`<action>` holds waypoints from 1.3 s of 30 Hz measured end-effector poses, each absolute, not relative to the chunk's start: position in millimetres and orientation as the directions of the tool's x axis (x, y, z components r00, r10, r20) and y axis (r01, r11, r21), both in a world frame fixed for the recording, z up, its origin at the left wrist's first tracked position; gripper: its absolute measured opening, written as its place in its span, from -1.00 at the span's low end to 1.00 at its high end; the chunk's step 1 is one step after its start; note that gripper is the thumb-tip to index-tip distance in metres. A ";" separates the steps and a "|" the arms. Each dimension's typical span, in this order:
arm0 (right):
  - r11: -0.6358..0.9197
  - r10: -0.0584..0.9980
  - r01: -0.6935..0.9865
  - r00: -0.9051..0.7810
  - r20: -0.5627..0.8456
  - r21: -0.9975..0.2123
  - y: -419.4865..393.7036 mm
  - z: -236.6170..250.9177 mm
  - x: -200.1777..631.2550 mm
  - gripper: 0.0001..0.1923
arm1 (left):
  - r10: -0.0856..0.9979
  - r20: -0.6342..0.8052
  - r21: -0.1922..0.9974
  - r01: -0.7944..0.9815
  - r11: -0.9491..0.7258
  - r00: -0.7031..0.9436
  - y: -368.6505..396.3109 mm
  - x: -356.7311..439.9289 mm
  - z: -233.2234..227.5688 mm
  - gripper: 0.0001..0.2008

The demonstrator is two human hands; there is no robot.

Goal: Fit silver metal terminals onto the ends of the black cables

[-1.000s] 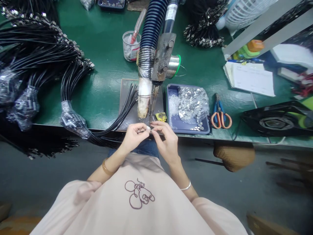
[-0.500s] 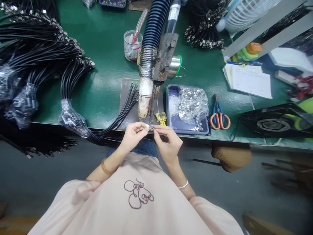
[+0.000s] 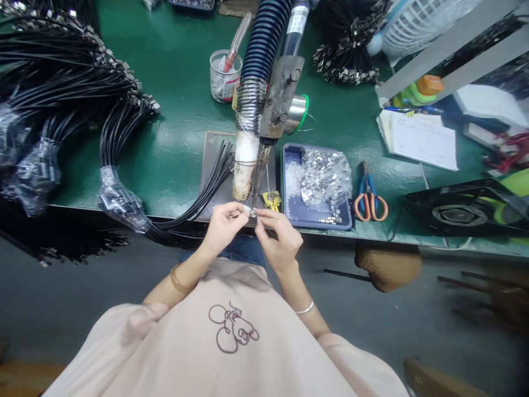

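Green-topped desk (image 3: pixel 177 143) is carrying bundled black cables (image 3: pixel 61 82), a grey metal plate (image 3: pixel 215 165), a blue plastic tray (image 3: pixel 297 209) of shiny metal clips, orange-handled scissors (image 3: pixel 370 198), a clear plastic cup (image 3: pixel 223 77) and white papers (image 3: pixel 421 140).

The glossy dark-green work surface (image 3: pixel 173 143) carries bundles of thin black cables (image 3: pixel 61 71), a shallow blue-grey plastic tray (image 3: pixel 314 218) of shiny silver metal clips (image 3: pixel 322 176), and small scissors with orange and blue handles (image 3: pixel 369 196). A ribbed dark-blue hose (image 3: pixel 264 38) hangs over it, and the person's pale pink shirt (image 3: pixel 223 353) bears a dark looping line drawing.
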State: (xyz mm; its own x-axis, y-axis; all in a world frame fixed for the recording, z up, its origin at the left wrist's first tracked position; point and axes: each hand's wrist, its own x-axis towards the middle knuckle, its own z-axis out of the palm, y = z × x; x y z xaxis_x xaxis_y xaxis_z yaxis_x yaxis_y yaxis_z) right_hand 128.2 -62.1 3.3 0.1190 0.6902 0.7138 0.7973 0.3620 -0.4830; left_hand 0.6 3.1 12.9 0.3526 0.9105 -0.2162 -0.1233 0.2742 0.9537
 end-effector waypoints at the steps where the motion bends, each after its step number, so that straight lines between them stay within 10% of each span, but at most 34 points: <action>1: 0.362 0.689 0.798 0.119 0.715 -0.481 -61.5 3.5 128.1 -0.79 | 0.909 -0.220 0.951 -0.131 0.281 0.354 3.4 0.7 13.1 -0.79; 39: 0.386 0.702 0.834 0.013 0.712 -0.395 -57.5 8.0 131.6 -0.81 | 0.925 -0.212 0.965 -0.082 0.250 0.315 7.1 -0.5 14.5 -0.82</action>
